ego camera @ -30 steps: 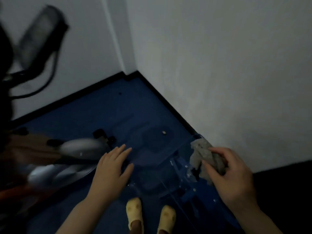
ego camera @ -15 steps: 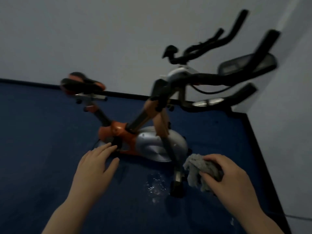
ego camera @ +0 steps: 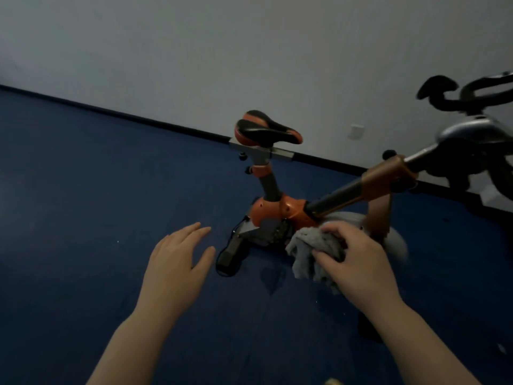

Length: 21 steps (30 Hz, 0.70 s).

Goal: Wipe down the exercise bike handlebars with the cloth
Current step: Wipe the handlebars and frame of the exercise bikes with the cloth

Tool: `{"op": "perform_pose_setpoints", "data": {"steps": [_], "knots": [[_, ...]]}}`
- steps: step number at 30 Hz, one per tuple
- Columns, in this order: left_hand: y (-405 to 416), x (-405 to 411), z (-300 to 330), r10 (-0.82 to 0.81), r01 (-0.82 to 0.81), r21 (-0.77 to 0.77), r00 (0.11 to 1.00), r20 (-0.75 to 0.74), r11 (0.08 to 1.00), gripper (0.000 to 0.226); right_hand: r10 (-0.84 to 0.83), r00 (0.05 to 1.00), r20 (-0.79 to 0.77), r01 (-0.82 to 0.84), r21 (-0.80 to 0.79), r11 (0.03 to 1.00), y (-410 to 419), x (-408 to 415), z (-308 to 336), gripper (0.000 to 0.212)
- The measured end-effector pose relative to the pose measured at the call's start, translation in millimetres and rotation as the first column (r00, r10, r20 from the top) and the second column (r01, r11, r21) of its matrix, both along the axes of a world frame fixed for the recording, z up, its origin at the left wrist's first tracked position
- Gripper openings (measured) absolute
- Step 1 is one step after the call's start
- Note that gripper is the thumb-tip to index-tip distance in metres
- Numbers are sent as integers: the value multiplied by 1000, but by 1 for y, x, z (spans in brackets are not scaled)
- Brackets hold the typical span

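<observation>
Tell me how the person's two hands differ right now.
The left hand is open with fingers spread and holds nothing, while the right hand is curled shut around a bunched grey cloth. The left hand hovers over bare blue floor; the right hand sits in front of the bike's frame. Both are bare, palms down, and neither touches the handlebars.

The cloth (ego camera: 313, 251) in the right hand (ego camera: 358, 262) was plain grey. Beyond it, the bike frame (ego camera: 280, 209) was orange, its saddle (ego camera: 266, 132) black and orange, the floor (ego camera: 83, 204) dark blue.
</observation>
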State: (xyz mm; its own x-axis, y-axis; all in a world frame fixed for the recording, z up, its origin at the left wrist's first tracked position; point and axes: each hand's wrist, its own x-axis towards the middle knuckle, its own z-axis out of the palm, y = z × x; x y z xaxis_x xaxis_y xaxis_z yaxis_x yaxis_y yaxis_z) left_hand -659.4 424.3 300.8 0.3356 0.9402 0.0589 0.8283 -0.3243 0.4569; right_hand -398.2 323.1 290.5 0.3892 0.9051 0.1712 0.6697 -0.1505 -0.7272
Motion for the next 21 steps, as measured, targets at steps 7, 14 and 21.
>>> {"op": "perform_pose_setpoints", "data": {"steps": [7,14,21], "knots": [[76,-38,-15,48,-48,-19,999,1,999,45,80,992,96,-80,0,997,105,-40,6,33],[201,-61,-25,67,-68,-6,994,-81,998,48,83,994,76,-85,28,996,247,-53,0,32],[335,-67,-19,107,-108,-39,994,-26,993,47,76,994,84,-77,0,997,377,-61,6,30]]}}
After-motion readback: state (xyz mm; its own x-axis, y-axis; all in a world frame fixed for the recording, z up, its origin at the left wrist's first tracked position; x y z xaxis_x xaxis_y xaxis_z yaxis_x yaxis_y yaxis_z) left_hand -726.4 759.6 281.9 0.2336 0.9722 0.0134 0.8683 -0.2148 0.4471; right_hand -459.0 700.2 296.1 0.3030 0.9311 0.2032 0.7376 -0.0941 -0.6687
